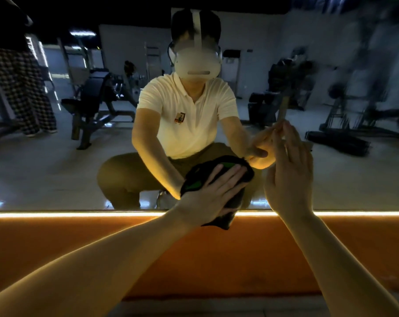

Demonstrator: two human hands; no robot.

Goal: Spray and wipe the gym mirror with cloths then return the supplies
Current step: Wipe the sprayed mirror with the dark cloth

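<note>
1. Down low on the large wall-mounted gym mirror (56,168), the left hand (207,191) presses a dark cloth with green patches (195,175) flat against the glass.
2. Its grip is apart: the fingers lie straight and spread over the cloth, not curled round it.
3. The cloth sits at the mirror's bottom edge, near the middle of the view. Its lower end hangs past the edge, over the glowing warm-white light strip (79,215) and onto the orange wall panel (217,259) beneath.
4. The right hand (287,179) is raised just beside the cloth, to its right and higher. Its grip is also apart and holds nothing, and the straight fingertips (285,126) meet their own reflection on the glass.
5. The mirror shows the crouching person in a white polo shirt (184,115), dark weight machines (95,99) behind, and a second person in checked trousers (27,88) at far left.
6. The right part of the glass looks smeared and blurry.
</note>
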